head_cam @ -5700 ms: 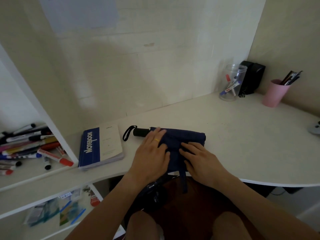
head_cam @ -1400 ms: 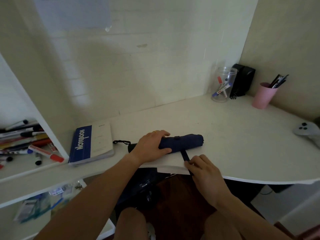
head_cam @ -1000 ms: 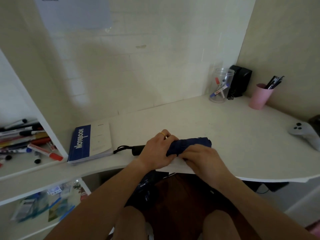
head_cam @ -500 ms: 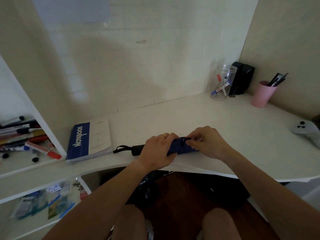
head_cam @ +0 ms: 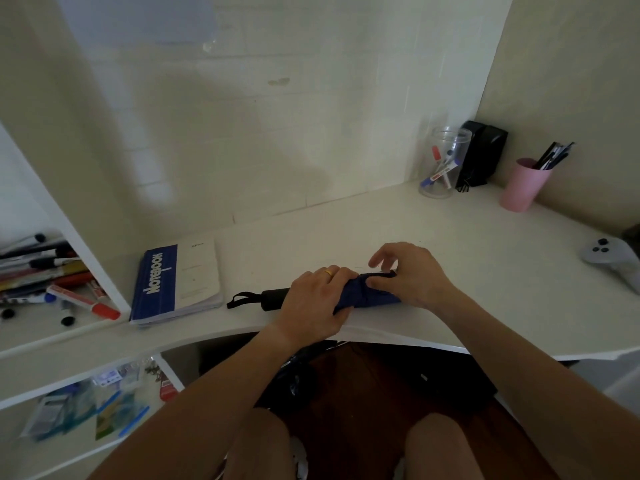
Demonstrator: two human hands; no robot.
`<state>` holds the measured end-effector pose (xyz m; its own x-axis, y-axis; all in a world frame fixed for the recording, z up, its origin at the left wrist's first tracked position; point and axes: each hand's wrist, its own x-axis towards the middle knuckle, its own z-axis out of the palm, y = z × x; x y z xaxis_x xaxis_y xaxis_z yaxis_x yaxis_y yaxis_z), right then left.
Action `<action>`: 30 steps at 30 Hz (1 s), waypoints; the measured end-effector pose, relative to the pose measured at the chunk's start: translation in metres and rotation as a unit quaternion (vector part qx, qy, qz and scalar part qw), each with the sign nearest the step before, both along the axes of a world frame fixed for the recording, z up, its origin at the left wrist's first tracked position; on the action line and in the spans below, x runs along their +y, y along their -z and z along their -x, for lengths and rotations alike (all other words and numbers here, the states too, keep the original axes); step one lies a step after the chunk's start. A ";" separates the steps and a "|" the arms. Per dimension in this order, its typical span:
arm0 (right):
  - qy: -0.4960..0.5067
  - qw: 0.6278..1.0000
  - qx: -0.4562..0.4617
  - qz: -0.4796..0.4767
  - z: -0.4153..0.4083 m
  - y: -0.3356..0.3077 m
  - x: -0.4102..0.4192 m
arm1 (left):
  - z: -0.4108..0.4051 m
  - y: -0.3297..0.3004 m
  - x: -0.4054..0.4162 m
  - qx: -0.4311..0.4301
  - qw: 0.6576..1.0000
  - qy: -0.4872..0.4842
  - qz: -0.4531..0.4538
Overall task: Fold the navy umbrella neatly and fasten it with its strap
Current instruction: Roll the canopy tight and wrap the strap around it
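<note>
Two bare knees and a dark floor fill the nearest part of the view, under the curved edge of a white desk (head_cam: 485,258). Just past that edge lies the navy umbrella (head_cam: 367,296), rolled into a tight bundle, lengthwise left to right. The left hand (head_cam: 318,299) is wrapped around its left part, fingers curled over the cloth, a gold ring on one finger. The right hand (head_cam: 408,275) rests on the right part, thumb and forefinger pinched on the cloth at the top of the roll while the other fingers lift loosely; whether the strap is under them cannot be told. The black handle (head_cam: 273,297) pokes out left of the left hand, its wrist loop (head_cam: 240,300) flat on the desk.

Further left sits a notebook (head_cam: 176,278) with "NOTEBOOK" in white on its blue band; smaller print on it is unreadable. Markers (head_cam: 52,278) lie on a side shelf. At the far right are a grey controller (head_cam: 613,254), a pink cup (head_cam: 524,185) of pens and a clear jar (head_cam: 441,164) of markers.
</note>
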<state>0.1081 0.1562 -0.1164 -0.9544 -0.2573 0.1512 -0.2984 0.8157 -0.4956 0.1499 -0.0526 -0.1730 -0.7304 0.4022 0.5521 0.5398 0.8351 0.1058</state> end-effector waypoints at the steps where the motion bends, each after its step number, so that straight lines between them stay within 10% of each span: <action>1: -0.008 0.999 -0.007 -0.032 0.003 -0.001 0.002 | 0.000 0.001 0.000 0.004 1.000 0.005 -0.005; 8: -0.133 0.985 -0.099 -0.042 0.004 0.000 0.007 | -0.003 0.000 0.003 -0.021 0.999 0.011 -0.025; 14: -0.172 0.969 0.111 -0.139 -0.006 -0.042 0.002 | 0.008 -0.057 0.024 -0.152 0.987 -0.053 0.008; 18: -0.132 0.937 0.321 -0.046 -0.030 -0.069 -0.005 | 0.014 -0.083 0.032 -0.192 0.960 -0.056 -0.195; 23: 0.017 0.936 0.296 0.188 -0.089 -0.044 -0.029 | -0.002 -0.118 0.052 -0.219 0.811 0.005 -0.542; 27: 0.035 0.950 0.273 0.147 -0.107 -0.020 -0.045 | -0.020 -0.147 0.067 -0.291 0.641 0.051 -0.708; 30: 0.052 0.948 0.294 0.108 -0.108 -0.029 -0.046 | -0.031 -0.156 0.069 -0.308 0.603 0.074 -0.732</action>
<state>0.2159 0.1104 -0.0872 -0.7080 -0.0686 0.7029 -0.4976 0.7548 -0.4275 0.1811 0.0169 -0.0174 -0.9943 -0.1002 0.0367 0.0782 -0.4499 0.8896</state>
